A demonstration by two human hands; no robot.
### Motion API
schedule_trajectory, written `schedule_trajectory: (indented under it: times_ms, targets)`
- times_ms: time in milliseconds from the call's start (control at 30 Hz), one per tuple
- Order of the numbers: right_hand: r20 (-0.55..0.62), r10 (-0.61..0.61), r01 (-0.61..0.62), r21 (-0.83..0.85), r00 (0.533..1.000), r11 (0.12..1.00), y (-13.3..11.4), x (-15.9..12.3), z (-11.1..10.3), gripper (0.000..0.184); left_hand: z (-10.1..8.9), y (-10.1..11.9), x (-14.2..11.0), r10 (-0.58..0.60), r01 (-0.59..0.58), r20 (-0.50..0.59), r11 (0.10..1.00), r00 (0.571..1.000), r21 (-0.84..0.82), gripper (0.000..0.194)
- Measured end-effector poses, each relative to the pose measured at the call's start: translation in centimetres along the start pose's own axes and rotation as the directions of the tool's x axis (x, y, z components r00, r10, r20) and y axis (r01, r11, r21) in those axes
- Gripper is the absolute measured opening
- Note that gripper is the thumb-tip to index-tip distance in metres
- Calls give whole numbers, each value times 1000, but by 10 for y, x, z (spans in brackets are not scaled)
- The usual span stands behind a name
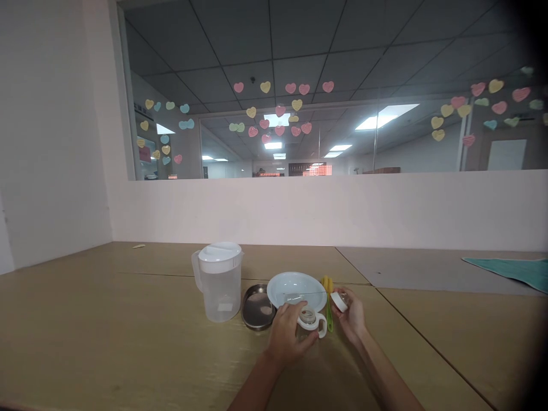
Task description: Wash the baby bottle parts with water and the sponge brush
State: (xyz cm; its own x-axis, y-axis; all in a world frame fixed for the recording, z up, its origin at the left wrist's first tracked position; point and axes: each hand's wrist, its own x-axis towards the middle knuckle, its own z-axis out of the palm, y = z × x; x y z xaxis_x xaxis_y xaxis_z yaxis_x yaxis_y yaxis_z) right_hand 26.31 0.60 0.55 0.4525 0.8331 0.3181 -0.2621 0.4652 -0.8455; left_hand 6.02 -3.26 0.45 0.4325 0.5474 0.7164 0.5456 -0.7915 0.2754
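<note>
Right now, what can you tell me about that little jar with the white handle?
The jar looks clear, glass or plastic, with a white collar and a white looped handle pointing right. Its round mouth is uncovered. The left hand holds it from the left, roughly upright, just in front of the pale bowl. Any contents, and whether its base touches the table, I can't tell.

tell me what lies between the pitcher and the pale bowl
The head view shows a shallow metal tray between the pitcher and the pale bowl.
</note>
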Motion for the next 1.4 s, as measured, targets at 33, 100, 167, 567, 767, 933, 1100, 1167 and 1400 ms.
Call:
schedule_trajectory:
  times_ms: [33, 100, 167, 567, 767, 933, 1100, 1167, 1400]
  targets:
    - [-7, 41, -41, 40, 999, 998, 0, 0, 0, 19, 0, 0, 0, 3, -3, -1, 1000, 1000, -2, 59]
    - [11, 158, -158, 112, 987, 981, 0, 0, 2, 15, -1, 1, 0, 5, -5, -6, 1000, 1000, -7, 58]
    - [72, 192, -199, 111, 979, 974, -2, -3, 5, 17, -1, 1, 1, 4, -4, -10, 1000, 1000, -11, 58]
    - [88, 143, -144, 5, 986, 990, -3, -12, 14, 39, -1, 2, 1, 1, -1, -6, 1000, 1000, -4, 57]
    - [104, 70, -66, -34, 992, 997, -11, -19, 19, 40, -1, 2, 0, -4, 4, -1, 1000, 1000, -10, 58]
    - [68, 56, -54, -23, 996, 998, -4, -14, 15, 45, 1, -1, 0, 0, 0, -3, 1000, 1000, -13, 56]
    - [5, 73, -73, 0, 997, 997, 2, -10, 13, 52, 1, -1, 0, 2, -2, -3, 1000, 1000, -7, 57]
    - [-21, 44, -45, -49, 999, 998, 1, -10, 12, 55, 1, 1, 1, -9, 9, -7, 1000, 1000, -8, 57]
    - [-96, -312, 171, -670, 945, 722, -3, -18, 10, 50, -1, 3, 0, -47, 47, 18, 999, 999, -9, 60]
